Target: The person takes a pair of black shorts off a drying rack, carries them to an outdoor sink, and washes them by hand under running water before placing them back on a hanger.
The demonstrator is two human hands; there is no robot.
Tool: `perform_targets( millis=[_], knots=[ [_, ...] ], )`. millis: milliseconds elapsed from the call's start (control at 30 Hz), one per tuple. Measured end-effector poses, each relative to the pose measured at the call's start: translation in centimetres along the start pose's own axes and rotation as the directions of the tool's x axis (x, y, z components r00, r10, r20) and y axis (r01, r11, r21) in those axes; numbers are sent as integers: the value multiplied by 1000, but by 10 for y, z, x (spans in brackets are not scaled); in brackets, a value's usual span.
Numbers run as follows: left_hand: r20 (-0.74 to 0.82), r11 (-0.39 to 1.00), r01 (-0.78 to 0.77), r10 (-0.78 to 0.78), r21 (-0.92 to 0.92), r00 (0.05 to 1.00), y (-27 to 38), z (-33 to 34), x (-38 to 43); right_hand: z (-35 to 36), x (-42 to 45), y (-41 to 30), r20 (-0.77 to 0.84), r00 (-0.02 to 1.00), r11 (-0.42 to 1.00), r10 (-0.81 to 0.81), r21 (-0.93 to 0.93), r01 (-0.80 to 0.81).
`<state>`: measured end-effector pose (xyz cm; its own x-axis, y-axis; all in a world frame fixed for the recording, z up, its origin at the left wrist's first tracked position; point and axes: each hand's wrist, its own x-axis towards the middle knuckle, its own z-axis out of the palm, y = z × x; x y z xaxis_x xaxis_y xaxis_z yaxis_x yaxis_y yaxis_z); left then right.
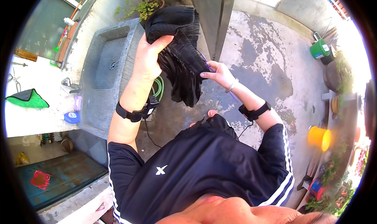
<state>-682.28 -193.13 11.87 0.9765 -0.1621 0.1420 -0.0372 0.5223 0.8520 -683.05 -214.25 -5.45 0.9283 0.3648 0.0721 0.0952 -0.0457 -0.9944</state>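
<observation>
A black garment (184, 62) with a gathered elastic waistband (188, 51) hangs in front of me, held up by both hands. My left hand (151, 54) grips it at the upper left, thumb lying over the cloth and the other fingers behind it. At the lower right end of the band, my right hand (218, 73) pinches the edge between thumb and fingers. A thin purple rod (233, 96), perhaps part of a clothes hanger, also runs through my right hand. Its upper portion passes behind the garment, so its full shape is hidden.
A stone sink (125, 62) stands at left, with a green hose (159, 88) beside it. A grey metal post (212, 20) rises just beyond the garment. Green (319, 49) and yellow (319, 138) buckets and potted plants line the right side of the concrete floor (253, 73).
</observation>
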Motion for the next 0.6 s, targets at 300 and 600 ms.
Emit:
perform_targets(
  millis=[300, 600],
  knots=[
    [19, 986, -25, 29, -162, 999, 37, -46, -12, -49, 0, -39, 95, 954, 850, 284, 436, -296],
    [63, 990, -52, 60, -131, 996, 39, -48, -25, -36, 7, -18, -82, 924, 913, 373, 210, -350]
  ],
)
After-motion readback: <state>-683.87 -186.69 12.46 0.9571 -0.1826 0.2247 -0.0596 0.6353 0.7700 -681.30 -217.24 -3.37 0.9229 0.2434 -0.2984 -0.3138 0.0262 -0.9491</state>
